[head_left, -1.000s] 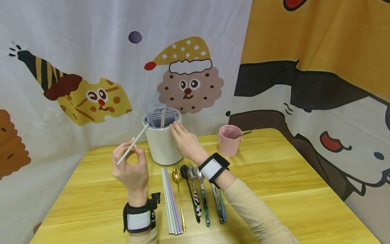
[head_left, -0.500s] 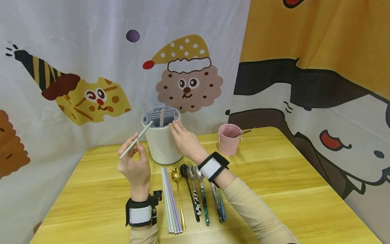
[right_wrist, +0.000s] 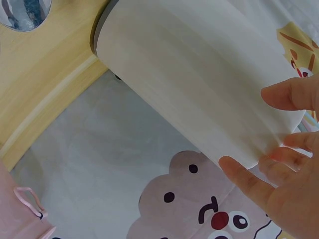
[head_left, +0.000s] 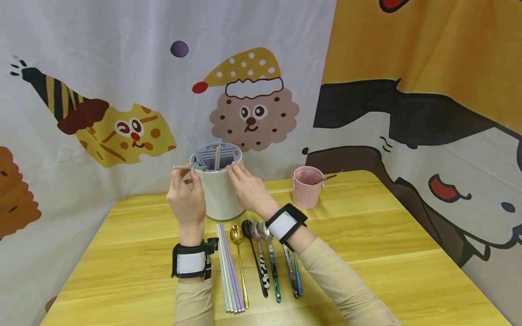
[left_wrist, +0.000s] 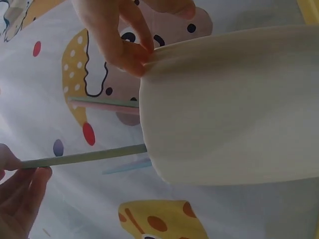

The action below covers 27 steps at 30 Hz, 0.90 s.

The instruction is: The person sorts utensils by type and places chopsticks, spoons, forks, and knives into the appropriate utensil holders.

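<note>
Chopstick (left_wrist: 84, 157), slim, left hand (head_left: 186, 199) pinching, smooth cylindrical holder (head_left: 223, 194)

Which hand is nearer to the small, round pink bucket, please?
Right. The right hand is left of the small, round pink bucket, touching the white cylindrical container. The left hand, pinching a thin pale-green stick, is at the container's left side, farther from the bucket.

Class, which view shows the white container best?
Head view, because the white container shows opening, wall and base. Left wrist shows wall and rim, base cropped; right wrist shows wall and some base, interior hidden.
</note>
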Tool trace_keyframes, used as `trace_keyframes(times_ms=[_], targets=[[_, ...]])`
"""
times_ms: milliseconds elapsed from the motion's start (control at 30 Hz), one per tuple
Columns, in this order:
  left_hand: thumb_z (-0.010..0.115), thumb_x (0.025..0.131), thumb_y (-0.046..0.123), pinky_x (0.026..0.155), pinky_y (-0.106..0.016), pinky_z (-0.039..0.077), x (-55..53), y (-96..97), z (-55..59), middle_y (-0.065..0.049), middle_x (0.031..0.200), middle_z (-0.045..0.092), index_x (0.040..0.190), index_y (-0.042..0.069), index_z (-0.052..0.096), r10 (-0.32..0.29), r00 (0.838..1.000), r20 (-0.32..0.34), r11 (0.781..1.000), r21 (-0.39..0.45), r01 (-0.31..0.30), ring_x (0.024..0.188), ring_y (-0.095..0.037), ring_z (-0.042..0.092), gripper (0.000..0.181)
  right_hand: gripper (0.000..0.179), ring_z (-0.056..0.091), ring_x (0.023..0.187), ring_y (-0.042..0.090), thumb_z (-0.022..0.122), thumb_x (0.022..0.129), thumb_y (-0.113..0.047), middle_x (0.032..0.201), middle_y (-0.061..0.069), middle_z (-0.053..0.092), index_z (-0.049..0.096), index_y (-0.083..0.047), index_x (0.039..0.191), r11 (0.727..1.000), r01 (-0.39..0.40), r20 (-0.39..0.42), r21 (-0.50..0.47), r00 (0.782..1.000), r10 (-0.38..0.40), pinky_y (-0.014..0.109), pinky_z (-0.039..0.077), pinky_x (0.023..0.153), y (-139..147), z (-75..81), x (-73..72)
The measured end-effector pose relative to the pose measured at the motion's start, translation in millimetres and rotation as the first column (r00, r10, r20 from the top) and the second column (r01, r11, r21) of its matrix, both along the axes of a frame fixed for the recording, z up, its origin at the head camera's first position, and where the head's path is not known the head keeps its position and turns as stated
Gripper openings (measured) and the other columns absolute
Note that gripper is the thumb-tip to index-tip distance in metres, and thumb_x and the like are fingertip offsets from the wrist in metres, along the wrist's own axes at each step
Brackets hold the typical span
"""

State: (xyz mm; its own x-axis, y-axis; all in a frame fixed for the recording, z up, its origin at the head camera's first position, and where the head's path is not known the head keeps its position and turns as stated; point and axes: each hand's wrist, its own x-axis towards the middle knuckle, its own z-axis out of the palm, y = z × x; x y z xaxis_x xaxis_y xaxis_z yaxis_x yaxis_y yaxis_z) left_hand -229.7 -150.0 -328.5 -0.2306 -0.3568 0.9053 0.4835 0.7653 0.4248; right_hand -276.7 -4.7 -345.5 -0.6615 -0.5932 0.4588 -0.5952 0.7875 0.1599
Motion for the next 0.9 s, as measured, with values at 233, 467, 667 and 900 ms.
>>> trace_keyframes(times_ms=[233,467,667,900], targets=[[0.054,0.095,0.011,0.063,-0.041,0.054,-14.4,3.7,4.9,-0.022,0.089,0.066,0.102,-0.002,0.053,0.081,0.987,0.14,0.995,-0.068,-0.072,0.078,-0.036,0.059,0.015,0.062,0.039,0.138,0.03,0.055,0.086,-0.002,0.149,0.017,0.038,0.034,-0.001,0.145,1.0,0.008,0.004,0.009,1.0,-0.008,0.027,0.058,0.064,0,-0.7,0.3],[0.054,0.095,0.014,0.067,-0.045,0.051,-22.7,6.5,0.6,-0.022,0.094,0.067,0.105,-0.004,0.054,0.084,0.963,0.256,0.996,-0.039,-0.077,0.083,-0.037,0.059,0.02,0.061,0.041,0.137,0.03,0.055,0.086,-0.002,0.147,0.017,0.04,0.035,-0.001,0.144,1.0,0.001,-0.013,0.002,1.0,-0.001,0.028,0.058,0.065,0,-2.1,-0.1],[0.053,0.096,0.015,0.065,-0.045,0.051,-17.9,6.4,-8.7,-0.022,0.093,0.067,0.104,-0.005,0.055,0.113,0.939,0.324,0.993,-0.07,-0.095,0.081,-0.038,0.059,0.021,0.061,0.043,0.136,0.031,0.056,0.085,-0.001,0.145,0.018,0.041,0.036,0.0,0.143,1.0,-0.016,-0.032,-0.007,0.999,0.016,0.029,0.058,0.065,0,-3.6,-0.1],[0.055,0.095,0.011,0.063,-0.045,0.049,-12.2,6.0,-21.5,-0.022,0.09,0.067,0.102,-0.006,0.057,0.113,0.932,0.345,0.993,-0.063,-0.097,0.076,-0.037,0.059,0.018,0.06,0.046,0.133,0.031,0.058,0.084,-0.001,0.143,0.018,0.044,0.039,0.001,0.141,1.0,-0.025,-0.088,-0.011,0.996,0.024,0.028,0.058,0.062,1,-4.1,-1.0]])
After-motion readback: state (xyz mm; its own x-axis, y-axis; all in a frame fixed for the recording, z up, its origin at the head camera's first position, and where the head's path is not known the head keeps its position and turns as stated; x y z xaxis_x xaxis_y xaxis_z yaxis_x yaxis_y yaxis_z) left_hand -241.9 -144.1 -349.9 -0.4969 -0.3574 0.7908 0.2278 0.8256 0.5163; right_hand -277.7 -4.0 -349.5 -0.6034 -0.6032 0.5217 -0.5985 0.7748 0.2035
